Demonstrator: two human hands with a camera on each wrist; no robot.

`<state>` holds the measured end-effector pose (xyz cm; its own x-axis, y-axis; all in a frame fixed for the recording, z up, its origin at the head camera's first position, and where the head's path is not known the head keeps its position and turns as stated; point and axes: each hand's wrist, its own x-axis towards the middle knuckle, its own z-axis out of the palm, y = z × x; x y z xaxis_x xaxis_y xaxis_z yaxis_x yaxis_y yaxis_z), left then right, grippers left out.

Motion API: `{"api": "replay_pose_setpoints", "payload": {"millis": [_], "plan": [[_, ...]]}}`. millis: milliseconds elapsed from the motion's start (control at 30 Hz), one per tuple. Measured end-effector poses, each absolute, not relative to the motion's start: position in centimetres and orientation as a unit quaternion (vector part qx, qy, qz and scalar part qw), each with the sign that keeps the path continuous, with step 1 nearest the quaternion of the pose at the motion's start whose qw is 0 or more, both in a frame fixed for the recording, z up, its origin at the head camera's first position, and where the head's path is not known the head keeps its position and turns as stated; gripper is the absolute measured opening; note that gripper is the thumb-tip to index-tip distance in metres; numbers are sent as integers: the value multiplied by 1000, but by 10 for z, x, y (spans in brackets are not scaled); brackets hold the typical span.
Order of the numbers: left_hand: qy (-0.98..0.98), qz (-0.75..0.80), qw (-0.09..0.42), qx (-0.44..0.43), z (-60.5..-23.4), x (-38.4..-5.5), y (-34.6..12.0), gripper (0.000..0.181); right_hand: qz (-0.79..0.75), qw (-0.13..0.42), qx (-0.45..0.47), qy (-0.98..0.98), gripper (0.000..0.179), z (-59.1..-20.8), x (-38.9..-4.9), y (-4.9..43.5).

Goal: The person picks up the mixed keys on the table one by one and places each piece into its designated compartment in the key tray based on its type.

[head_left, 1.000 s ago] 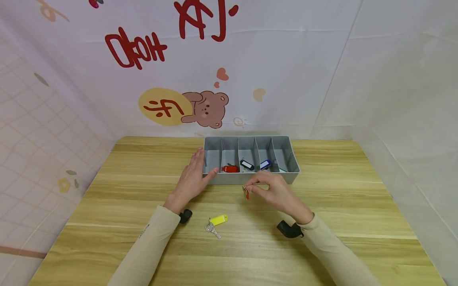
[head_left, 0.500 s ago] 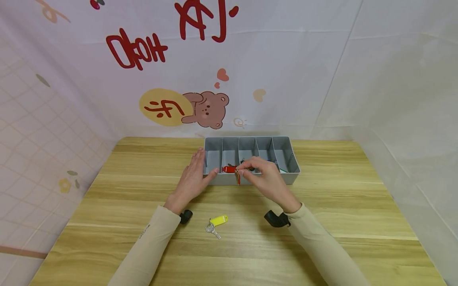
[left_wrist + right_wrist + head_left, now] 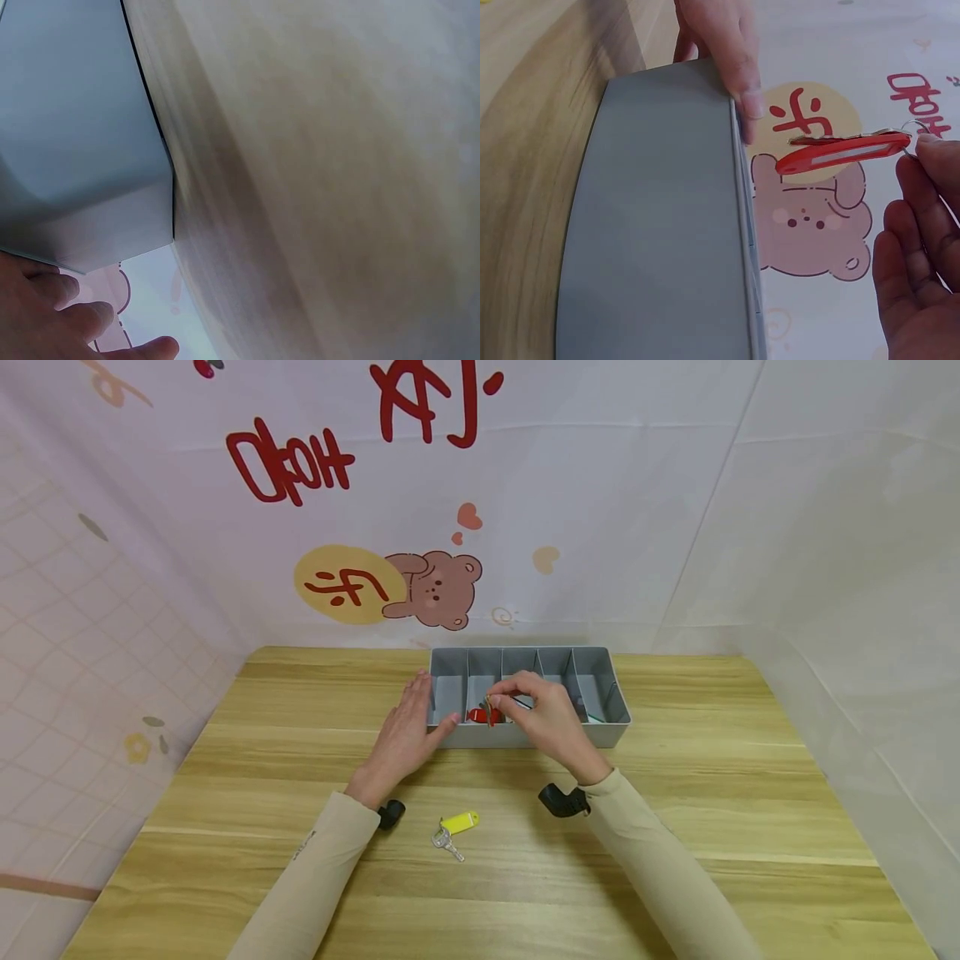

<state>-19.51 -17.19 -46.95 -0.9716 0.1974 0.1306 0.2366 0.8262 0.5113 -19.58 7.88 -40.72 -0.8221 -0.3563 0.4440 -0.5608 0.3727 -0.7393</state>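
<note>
My right hand (image 3: 553, 718) pinches the metal ring of a key with a red tag (image 3: 847, 154). Key and tag hang from the fingertips over the second compartment from the left of a grey divided box (image 3: 465, 739). Another red key tag (image 3: 476, 716) lies in that compartment, partly covered by the hanging key. My left hand (image 3: 405, 727) rests along the box's left end, fingers straight, thumb at the front rim. In the left wrist view, fingertips (image 3: 90, 319) show beyond the box's end wall. The right hand hides most of the middle compartments.
On the wooden table (image 3: 300, 693), in front of the box, lies a key with a yellow tag (image 3: 460, 822). A patterned white cloth (image 3: 600, 527) stands directly behind the box. Something green (image 3: 596, 718) shows in the rightmost compartment.
My right hand has carried the red-tagged key left and away from me, from in front of the box to over its second compartment. The left hand has stayed put.
</note>
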Motion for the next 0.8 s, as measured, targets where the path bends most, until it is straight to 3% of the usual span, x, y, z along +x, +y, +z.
{"api": "replay_pose_setpoints", "payload": {"millis": [800], "plan": [[-955, -274, 29, -113, -467, -196, -172, 92, 491, 67, 210, -843, 12, -434, -228, 68]]}}
